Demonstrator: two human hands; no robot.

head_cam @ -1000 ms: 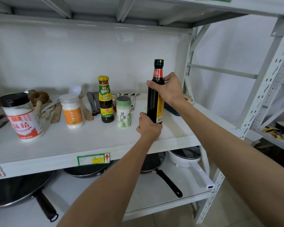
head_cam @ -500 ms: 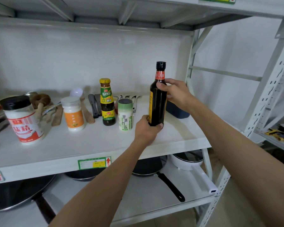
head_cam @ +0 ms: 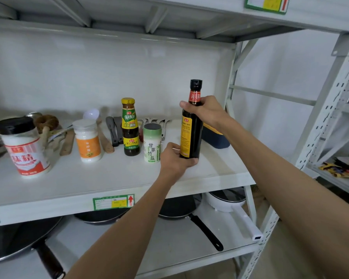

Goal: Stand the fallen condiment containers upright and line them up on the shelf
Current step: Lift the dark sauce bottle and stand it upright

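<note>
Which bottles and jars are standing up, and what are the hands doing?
Tall dark bottle: upright, capped, held by both hands.
Left hand: gripping the bottle's base.
Right hand: gripping its neck.
Green salt shaker: upright, lid on.
Yellow-capped sauce bottle: upright, capped.
Orange-label jar: upright, lid on.
Black-lid jar: upright, lid on.

Dark glossy glass bottle (head_cam: 190,133); matt white shelf (head_cam: 109,178); wooden spatulas (head_cam: 106,140).

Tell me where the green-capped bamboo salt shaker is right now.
The bamboo salt shaker stands upright mid-shelf, between the yellow-capped sauce bottle on its left and the tall dark soy sauce bottle, close beside the left hand.
</note>
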